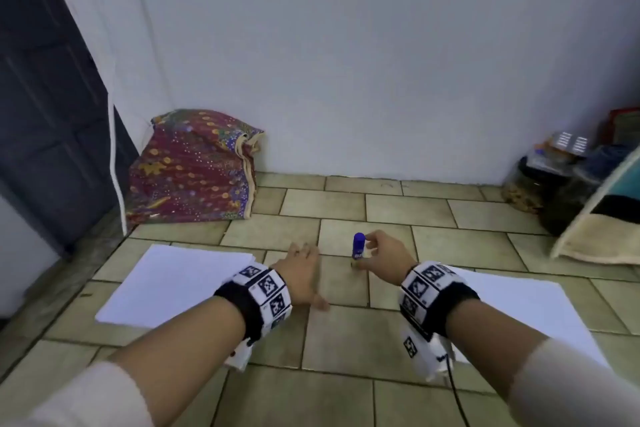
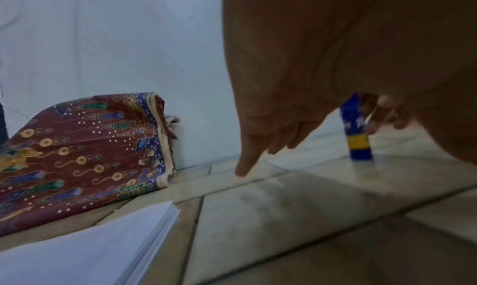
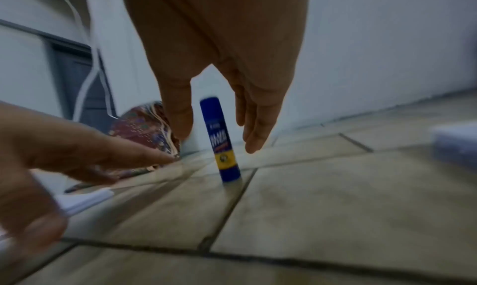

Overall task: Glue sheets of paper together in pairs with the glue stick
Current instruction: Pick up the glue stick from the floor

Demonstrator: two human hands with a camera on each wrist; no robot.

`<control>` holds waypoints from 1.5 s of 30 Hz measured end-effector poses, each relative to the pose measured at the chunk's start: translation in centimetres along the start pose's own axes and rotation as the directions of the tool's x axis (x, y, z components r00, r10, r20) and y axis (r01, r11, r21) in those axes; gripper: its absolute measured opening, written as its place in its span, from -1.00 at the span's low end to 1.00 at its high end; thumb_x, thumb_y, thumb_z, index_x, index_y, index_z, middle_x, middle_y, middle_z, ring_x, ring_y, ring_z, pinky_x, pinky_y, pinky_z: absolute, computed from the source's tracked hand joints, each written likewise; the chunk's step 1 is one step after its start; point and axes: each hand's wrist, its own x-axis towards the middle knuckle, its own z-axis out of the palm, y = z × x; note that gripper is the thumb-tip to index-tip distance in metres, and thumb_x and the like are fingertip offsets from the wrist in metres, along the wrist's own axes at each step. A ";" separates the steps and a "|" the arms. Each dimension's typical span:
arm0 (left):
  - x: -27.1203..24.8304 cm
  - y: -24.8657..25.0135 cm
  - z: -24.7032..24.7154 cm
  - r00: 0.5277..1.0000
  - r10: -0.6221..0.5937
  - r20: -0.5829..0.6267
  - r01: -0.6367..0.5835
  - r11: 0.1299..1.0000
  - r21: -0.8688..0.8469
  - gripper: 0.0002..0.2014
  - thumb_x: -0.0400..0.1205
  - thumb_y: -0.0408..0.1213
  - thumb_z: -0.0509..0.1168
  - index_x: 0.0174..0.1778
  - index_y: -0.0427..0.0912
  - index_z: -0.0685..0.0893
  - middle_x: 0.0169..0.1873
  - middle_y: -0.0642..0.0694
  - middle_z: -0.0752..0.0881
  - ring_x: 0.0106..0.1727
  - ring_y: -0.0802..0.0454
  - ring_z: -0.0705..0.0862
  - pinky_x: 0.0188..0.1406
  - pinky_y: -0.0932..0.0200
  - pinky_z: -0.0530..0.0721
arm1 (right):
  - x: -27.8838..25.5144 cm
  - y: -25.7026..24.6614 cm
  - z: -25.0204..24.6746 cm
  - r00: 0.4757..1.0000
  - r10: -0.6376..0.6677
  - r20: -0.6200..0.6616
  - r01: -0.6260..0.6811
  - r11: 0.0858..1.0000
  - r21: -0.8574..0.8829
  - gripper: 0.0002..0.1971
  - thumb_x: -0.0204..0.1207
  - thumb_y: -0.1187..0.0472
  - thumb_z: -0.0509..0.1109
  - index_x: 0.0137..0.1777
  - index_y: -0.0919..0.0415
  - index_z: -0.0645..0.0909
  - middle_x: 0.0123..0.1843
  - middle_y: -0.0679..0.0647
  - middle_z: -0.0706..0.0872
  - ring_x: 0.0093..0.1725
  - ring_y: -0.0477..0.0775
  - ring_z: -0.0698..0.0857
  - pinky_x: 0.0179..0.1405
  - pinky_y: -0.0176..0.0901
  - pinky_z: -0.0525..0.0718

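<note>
Two paper stacks (image 1: pixel 173 282) on floor, R hand (image 1: pixel 382 256) around upright glue stick (image 1: pixel 358 246)

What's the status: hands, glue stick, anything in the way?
Right hand open, thumb and fingers either side of the upright glue stick, no grip yet. Left hand open, above the floor. Cap on. Nothing in the way.

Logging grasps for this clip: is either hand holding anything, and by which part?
Nothing is clearly held. The right hand brackets the upright glue stick, thumb and fingers either side with gaps showing. The left hand is open over the floor.
</note>
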 end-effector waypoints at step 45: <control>-3.6 5.0 -6.9 0.893 0.202 -0.401 -0.442 0.559 -0.702 -0.52 0.75 -0.09 0.13 -0.54 -0.13 0.41 -0.68 0.06 0.41 -0.65 0.17 0.34 -0.58 0.31 0.33 | -7.4 -3.5 -3.9 0.911 -0.379 -0.162 0.355 0.921 -0.159 -0.76 0.61 0.13 0.28 -0.22 0.27 0.54 -0.42 0.06 0.56 -0.45 -0.02 0.46 -0.43 -0.20 0.38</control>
